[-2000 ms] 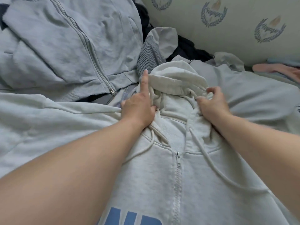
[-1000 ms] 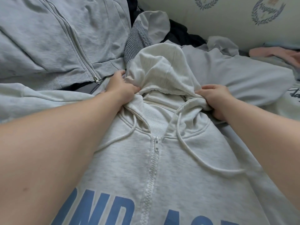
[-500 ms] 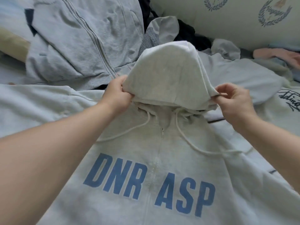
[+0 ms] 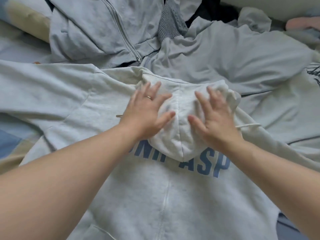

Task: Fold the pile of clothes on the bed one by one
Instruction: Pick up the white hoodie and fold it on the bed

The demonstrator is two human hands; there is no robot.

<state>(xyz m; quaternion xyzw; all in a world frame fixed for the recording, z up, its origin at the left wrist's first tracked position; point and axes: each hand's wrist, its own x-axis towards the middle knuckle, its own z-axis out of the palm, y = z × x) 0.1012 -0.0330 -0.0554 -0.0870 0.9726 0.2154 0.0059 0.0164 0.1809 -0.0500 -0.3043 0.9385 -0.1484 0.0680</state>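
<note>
The pale hoodie lay face up on the bed, its hood folded down over the chest lettering under the left hand and right hand, each grip open with fingers spread flat. Its sleeves and body looked not yet folded. A grey zip jacket at 11 o'clock and loose garments at 1 o'clock crowded it, unfolded too.

grey zip jacket and heaped clothes crowding beyond the hood, bedsheet open at left
</note>
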